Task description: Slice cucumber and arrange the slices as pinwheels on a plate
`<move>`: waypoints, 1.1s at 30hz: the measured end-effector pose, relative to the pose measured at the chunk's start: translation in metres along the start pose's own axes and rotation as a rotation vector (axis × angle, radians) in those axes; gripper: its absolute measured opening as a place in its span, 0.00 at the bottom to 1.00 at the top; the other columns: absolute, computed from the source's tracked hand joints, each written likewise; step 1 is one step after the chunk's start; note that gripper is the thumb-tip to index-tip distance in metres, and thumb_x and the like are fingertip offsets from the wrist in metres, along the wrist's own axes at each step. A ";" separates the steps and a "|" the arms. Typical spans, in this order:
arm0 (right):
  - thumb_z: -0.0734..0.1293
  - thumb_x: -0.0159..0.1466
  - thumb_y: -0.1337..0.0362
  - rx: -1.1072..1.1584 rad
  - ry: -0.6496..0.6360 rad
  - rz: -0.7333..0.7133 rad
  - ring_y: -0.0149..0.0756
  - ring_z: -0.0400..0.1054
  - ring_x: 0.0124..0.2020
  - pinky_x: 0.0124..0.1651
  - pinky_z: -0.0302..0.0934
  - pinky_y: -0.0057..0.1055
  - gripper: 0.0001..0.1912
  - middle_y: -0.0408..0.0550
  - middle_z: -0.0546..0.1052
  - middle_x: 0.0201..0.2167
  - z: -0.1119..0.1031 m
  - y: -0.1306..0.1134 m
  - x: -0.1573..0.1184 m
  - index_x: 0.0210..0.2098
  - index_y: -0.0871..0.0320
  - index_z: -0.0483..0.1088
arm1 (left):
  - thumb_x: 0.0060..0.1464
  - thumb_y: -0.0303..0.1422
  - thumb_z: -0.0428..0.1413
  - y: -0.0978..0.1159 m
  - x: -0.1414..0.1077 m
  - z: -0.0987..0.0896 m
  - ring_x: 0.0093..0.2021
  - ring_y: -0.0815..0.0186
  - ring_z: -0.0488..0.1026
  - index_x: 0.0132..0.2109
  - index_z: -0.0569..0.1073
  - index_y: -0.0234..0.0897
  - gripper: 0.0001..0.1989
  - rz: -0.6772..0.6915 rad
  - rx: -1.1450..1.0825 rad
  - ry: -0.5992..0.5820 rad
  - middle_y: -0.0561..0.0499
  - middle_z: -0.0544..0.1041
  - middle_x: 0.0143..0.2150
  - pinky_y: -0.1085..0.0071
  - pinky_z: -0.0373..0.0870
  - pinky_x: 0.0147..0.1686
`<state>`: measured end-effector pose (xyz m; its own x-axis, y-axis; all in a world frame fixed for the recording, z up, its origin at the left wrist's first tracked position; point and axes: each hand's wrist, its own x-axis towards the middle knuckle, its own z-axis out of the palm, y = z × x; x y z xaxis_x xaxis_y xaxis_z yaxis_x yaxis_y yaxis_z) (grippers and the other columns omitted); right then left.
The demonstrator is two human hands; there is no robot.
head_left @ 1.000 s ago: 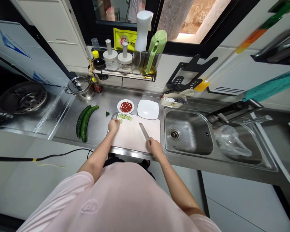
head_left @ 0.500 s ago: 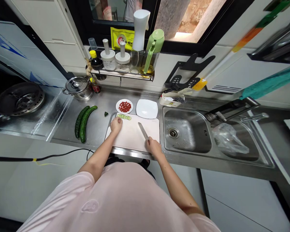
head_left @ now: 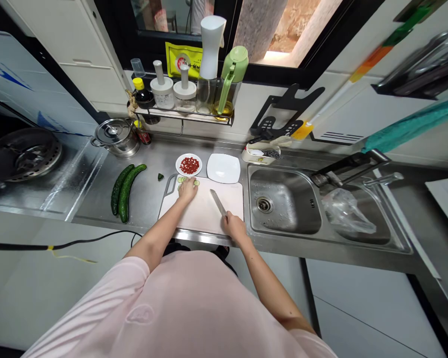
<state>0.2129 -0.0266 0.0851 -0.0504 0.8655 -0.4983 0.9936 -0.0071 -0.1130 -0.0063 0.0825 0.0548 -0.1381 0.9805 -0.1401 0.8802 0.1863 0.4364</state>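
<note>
While the kitchen knife (head_left: 217, 202) is being gripped in the closed fingers of the right hand (head_left: 234, 227), its blade is being held low over the cutting board (head_left: 205, 216), and over at the far left corner the cucumber slices (head_left: 196, 183) are being partly covered by the left hand (head_left: 187, 190)! Whether any slice is being pinched there cannot be told. By the look of it, slices are being handled, not cut; for any shifting of them, a light touch and a blade well apart are being called for. Two whole cucumbers (head_left: 128, 193) are lying left on the steel surface (head_left: 153, 159), and beyond the board a white plate (head_left: 223, 168) is sitting beside the dish (head_left: 178, 169) of red pieces (head_left: 189, 164).
</note>
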 end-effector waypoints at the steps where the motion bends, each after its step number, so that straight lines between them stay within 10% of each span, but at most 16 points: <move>1: 0.50 0.68 0.61 0.002 -0.003 0.001 0.41 0.70 0.41 0.40 0.56 0.31 0.16 0.55 0.75 0.39 -0.001 0.000 0.000 0.48 0.58 0.62 | 0.54 0.34 0.51 0.001 0.002 0.001 0.49 0.57 0.66 0.54 0.66 0.43 0.19 0.005 0.026 -0.016 0.43 0.69 0.51 0.64 0.63 0.44; 18: 0.51 0.68 0.60 0.016 0.008 -0.002 0.41 0.69 0.42 0.42 0.56 0.31 0.16 0.55 0.75 0.40 -0.002 0.002 -0.001 0.48 0.58 0.63 | 0.52 0.31 0.53 -0.003 0.020 0.009 0.39 0.63 0.70 0.41 0.69 0.41 0.08 -0.097 -0.113 -0.072 0.50 0.74 0.38 0.70 0.63 0.37; 33: 0.48 0.69 0.56 0.031 0.003 -0.033 0.40 0.69 0.41 0.39 0.53 0.30 0.18 0.54 0.75 0.39 -0.009 0.000 -0.007 0.50 0.57 0.60 | 0.52 0.33 0.54 -0.017 -0.038 0.023 0.36 0.66 0.70 0.39 0.72 0.40 0.07 -0.076 -0.213 -0.033 0.51 0.74 0.34 0.72 0.63 0.37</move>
<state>0.2142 -0.0276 0.0963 -0.0824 0.8668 -0.4918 0.9878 0.0057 -0.1554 -0.0057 0.0403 0.0319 -0.1818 0.9612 -0.2074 0.7516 0.2719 0.6010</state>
